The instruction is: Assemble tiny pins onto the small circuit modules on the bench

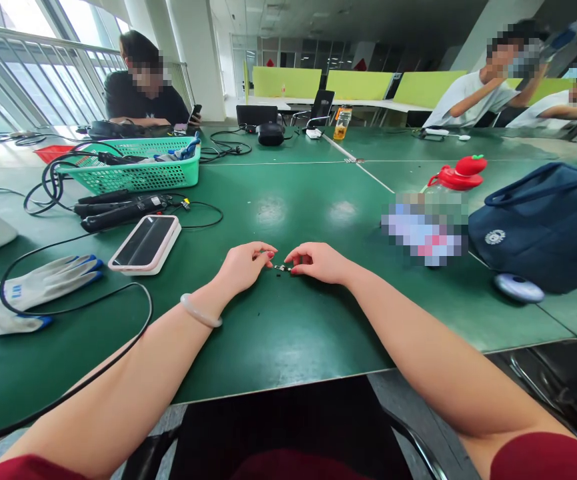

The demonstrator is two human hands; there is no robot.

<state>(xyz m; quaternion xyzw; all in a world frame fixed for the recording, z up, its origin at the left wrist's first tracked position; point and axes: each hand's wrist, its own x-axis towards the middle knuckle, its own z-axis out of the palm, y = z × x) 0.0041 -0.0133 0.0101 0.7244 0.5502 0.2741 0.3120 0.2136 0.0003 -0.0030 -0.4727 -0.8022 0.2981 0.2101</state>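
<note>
Over the green tabletop [313, 327], my left hand [245, 265] and my right hand [322, 262] face each other with fingers bent inward. Between their fingertips is a tiny black-and-silver piece [282, 268], too small for me to name its kind. My left thumb and index finger close at its left end. On its right end, my right thumb and fingers pinch from the other side. A small dark bit [279, 275] shows just below it, and another dark speck [259, 314] lies nearer the table's front edge.
Left are a phone in a thick pink case [145, 245], work gloves [33, 293], a black cable [151, 313] over my left forearm, and a green basket [138, 175]. Right are a red-lidded bottle [455, 179] and a navy bag [543, 223]. Several people sit across the table.
</note>
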